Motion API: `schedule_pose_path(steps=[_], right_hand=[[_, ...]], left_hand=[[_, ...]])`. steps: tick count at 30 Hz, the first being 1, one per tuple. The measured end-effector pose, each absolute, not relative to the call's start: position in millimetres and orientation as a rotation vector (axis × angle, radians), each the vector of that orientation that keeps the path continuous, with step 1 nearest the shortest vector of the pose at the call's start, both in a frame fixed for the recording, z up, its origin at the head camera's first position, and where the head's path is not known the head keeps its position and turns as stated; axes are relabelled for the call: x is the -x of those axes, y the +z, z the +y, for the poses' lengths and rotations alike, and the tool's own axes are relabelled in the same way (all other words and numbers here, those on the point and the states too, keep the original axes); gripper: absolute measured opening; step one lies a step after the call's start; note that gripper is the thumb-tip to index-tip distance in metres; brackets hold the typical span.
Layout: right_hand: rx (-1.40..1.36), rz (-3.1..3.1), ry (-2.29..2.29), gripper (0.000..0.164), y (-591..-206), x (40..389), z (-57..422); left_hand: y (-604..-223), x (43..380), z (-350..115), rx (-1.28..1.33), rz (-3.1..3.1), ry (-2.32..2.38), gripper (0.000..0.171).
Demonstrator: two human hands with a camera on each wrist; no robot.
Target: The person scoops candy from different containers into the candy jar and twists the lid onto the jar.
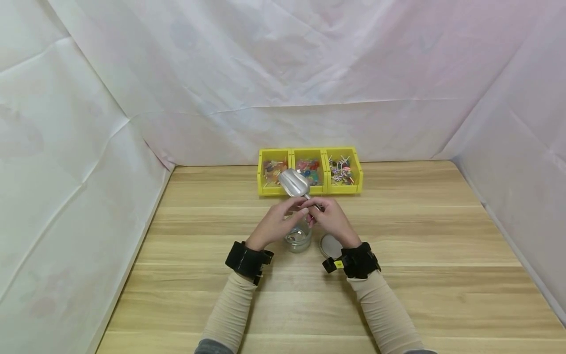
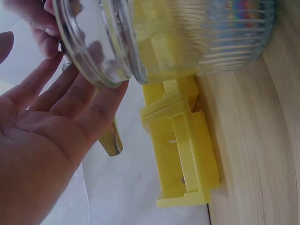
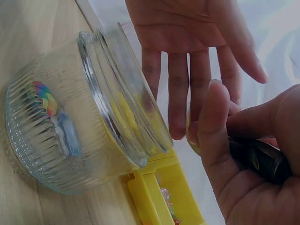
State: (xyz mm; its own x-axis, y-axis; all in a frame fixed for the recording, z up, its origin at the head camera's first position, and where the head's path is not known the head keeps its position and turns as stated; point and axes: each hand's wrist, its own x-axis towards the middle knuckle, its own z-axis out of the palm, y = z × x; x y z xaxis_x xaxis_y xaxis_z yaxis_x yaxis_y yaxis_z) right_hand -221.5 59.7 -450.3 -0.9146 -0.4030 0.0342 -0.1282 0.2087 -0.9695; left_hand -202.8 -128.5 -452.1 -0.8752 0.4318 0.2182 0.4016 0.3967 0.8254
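Observation:
A metal scoop (image 1: 294, 183) is in my right hand (image 1: 331, 216), whose fingers and thumb curl round its black handle (image 3: 262, 159). Beside it, my left hand (image 1: 277, 223) has its fingers extended near the scoop's neck and the mouth of a glass jar (image 1: 298, 241). The ribbed jar stands upright below both hands. In the right wrist view, a rainbow-coloured piece (image 3: 44, 97) and a bluish wrapped piece (image 3: 68, 132) lie inside it. A round lid (image 1: 330, 245) rests on the table, partly hidden under my right wrist.
Three joined yellow bins (image 1: 309, 192) stand behind the jar near the back of the wooden table (image 1: 199, 275). They hold small colourful sweets, with striped sticks in the right bin. White cloth (image 1: 283, 73) hangs at the back and both sides.

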Motion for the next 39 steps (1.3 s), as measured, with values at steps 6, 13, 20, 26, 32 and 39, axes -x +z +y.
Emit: schedule_pose_path(steps=[6,13,20,26,32,39], right_hand=[[0.569,2.255,-1.781,0.019,-451,219,54],[0.593,2.311,-1.763,0.02,-446,212,47],[0.586,2.327,-1.735,0.019,-448,210,45],[0.632,2.297,-1.724,0.015,-447,210,44],[0.643,2.258,-1.725,0.013,-447,209,44],[0.696,2.195,-1.729,0.018,-445,208,45]], left_hand=[[-452,204,-125,-0.776,2.562,1.532,0.048],[-452,202,-123,-0.745,2.53,1.56,0.046],[-453,202,-122,-0.723,2.548,1.591,0.046],[-456,205,-122,-0.721,2.58,1.626,0.044],[-458,205,-122,-0.699,2.579,1.655,0.044],[-460,206,-123,-0.64,2.609,1.679,0.047]])
